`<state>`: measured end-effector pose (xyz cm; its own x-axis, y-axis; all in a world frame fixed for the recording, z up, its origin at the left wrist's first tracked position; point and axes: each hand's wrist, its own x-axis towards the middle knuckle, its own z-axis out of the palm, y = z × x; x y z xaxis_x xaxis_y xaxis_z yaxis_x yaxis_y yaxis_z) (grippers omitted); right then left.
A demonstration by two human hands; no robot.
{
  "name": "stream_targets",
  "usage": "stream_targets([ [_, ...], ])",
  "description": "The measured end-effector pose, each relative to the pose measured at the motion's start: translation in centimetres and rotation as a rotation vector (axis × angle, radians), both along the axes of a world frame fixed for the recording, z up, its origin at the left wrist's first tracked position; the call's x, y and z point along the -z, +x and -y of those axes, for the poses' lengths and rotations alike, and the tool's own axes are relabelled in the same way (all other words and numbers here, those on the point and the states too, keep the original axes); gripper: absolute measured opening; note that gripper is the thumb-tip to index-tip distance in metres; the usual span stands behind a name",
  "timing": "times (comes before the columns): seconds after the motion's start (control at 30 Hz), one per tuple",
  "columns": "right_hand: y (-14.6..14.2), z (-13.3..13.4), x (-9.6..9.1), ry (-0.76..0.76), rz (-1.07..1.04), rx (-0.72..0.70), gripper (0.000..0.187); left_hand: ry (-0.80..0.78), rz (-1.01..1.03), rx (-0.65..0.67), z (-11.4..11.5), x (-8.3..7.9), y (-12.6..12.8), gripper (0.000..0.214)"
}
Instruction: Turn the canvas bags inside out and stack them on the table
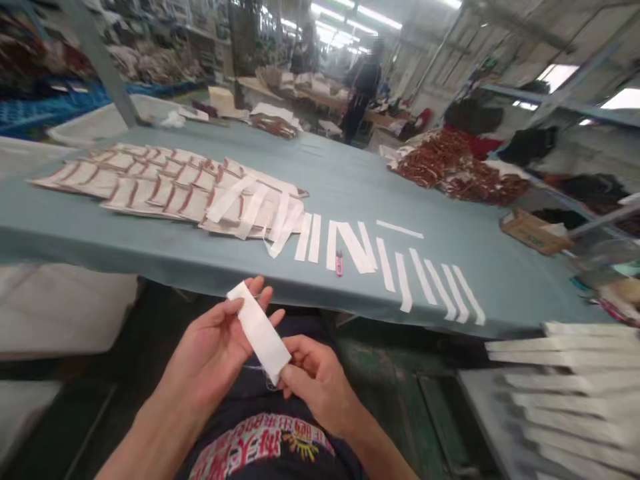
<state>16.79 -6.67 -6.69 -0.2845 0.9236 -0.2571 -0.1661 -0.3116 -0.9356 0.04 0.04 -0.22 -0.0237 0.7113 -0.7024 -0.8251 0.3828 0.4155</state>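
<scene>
Between my two hands, in front of the table edge, is a short white fabric strip [261,337]. My left hand [220,337] pinches its upper end under the thumb, the other fingers spread behind it. The lower end is gripped by the thumb and fingers of my right hand [313,373], with loose threads hanging there. On the table beyond lie several white strips [354,247] in a loose row. Small pink thread snips [339,264] rest among them. More strips overlap the right side of a spread of cream pieces with brown edging [165,180].
The blue-green table [345,173] stretches across the view. A brown-and-white fabric heap [450,167] and a cardboard box [535,230] are on its right side. Stacked cream pieces [575,387] stand at lower right. A person [363,87] stands beyond the table.
</scene>
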Motion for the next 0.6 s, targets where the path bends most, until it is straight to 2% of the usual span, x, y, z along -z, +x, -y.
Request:
stream_targets([
  [0.27, -0.6, 0.2, 0.0, 0.005, -0.050, -0.002, 0.037, -0.008, 0.006, -0.023, -0.2, 0.8, -0.3, 0.040],
  [0.4, -1.3, -0.1, 0.2, 0.020, 0.000, 0.016, 0.038, -0.012, 0.003, -0.026, -0.3, 1.1, -0.6, 0.040],
  [0.5, -1.9, -0.3, 0.7, 0.141, 0.181, 0.079, 0.027, -0.019, 0.001, -0.030, -0.3, 1.2, -0.6, 0.039],
  [0.6, -2.5, -0.5, 1.6, 0.368, 0.435, 0.137, 0.019, -0.024, 0.008, -0.021, -0.4, 1.2, -0.5, 0.039],
])
